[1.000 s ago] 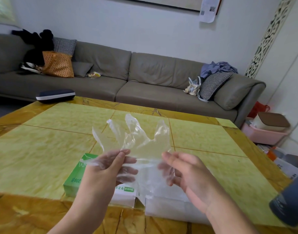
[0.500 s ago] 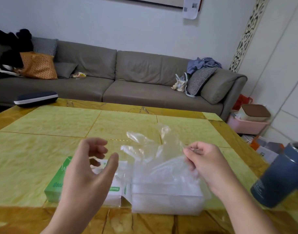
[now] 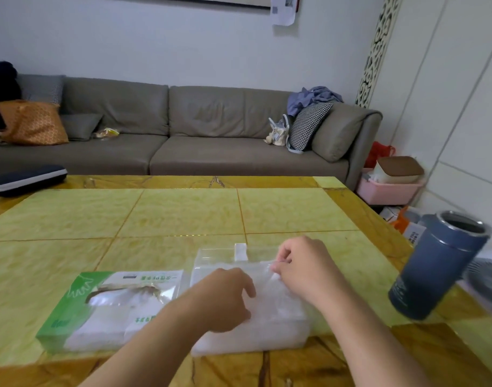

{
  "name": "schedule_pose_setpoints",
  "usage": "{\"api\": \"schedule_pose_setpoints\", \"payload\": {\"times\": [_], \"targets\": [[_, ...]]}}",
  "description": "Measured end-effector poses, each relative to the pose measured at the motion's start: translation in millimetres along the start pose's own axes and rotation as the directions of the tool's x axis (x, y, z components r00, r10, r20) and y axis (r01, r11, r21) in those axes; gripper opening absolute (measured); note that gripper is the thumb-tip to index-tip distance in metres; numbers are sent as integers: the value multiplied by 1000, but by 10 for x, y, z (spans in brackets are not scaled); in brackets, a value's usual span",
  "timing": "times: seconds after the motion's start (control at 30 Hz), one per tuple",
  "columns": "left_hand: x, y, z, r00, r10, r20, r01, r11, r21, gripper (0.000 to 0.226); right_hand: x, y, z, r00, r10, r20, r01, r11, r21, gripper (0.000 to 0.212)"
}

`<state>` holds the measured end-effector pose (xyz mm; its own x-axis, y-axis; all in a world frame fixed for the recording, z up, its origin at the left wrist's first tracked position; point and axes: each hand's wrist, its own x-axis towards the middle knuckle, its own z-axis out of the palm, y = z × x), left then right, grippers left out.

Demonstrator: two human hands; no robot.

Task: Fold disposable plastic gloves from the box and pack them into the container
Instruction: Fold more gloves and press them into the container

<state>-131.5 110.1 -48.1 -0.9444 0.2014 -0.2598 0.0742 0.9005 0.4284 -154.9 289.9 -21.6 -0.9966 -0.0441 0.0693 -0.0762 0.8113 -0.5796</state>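
Clear plastic glove (image 3: 278, 286) lies on top of the clear container (image 3: 250, 339), spread over the stack of plastic already inside. Its outline is hard to separate from the layers beneath.

Right hand (image 3: 303, 270): fingers curled, thumb and fingertips pinching the glove's edge at the far right part of the container. Left hand (image 3: 222, 300): knuckles up over the container's left half, fingers bent down onto the plastic; the fingertips are hidden under the hand, so whether it grips the glove or only presses it cannot be told.

Container sits at the near edge of the table (image 3: 183, 216), its open lid (image 3: 230, 256) lying flat behind it with a white tab at the far edge. Touching or just beside its left side: the green and white glove box (image 3: 99, 308), lying flat, with its torn opening facing up and white plastic showing inside.

Right of the hands, well apart from the container, a dark blue tumbler (image 3: 437, 266) with an open metal rim appears tilted at the table edge. A dark case (image 3: 27, 180) rests at the far left corner. Grey sofa (image 3: 183, 129) behind the table.
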Motion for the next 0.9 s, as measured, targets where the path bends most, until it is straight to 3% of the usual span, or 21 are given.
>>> {"api": "schedule_pose_setpoints", "payload": {"times": [0.17, 0.33, 0.43, 0.57, 0.67, 0.73, 0.83, 0.9], "targets": [[61, 27, -10, 995, -43, 95, 44, 999, -12, 49, 42, 32, 7, 997, -26, -71, 16, 991, -130, 27], [102, 69, -32, 985, -88, 146, 90, 996, -8, 43, -36, -42, -47, 992, -37, -120, -1, 953, -304, 18], [109, 134, -10, 985, -90, 144, 83, 995, 53, 29, -203, -297, -103, 976, -173, -135, 136, 958, -251, 15], [105, 181, 3, 986, -36, 163, 11, 988, 151, 3, -456, -657, 1, 982, -164, 95, 168, 985, -42, 18], [69, 176, 14, 988, -41, 148, 12, 981, 195, 21, -436, -640, 66, 973, -45, 228, 76, 989, -129, 17], [61, 172, 16, 992, -9, 125, -13, 985, 170, 18, -348, -529, 116, 959, 26, 282, 29, 982, -188, 15], [62, 122, -13, 990, 9, 140, -26, 993, 115, 10, -287, -376, 175, 935, 56, 349, 50, 956, -288, 23], [52, 78, -41, 991, -22, 131, 4, 991, 132, 28, -293, -352, 163, 929, 49, 366, 88, 934, -346, 10]]}}
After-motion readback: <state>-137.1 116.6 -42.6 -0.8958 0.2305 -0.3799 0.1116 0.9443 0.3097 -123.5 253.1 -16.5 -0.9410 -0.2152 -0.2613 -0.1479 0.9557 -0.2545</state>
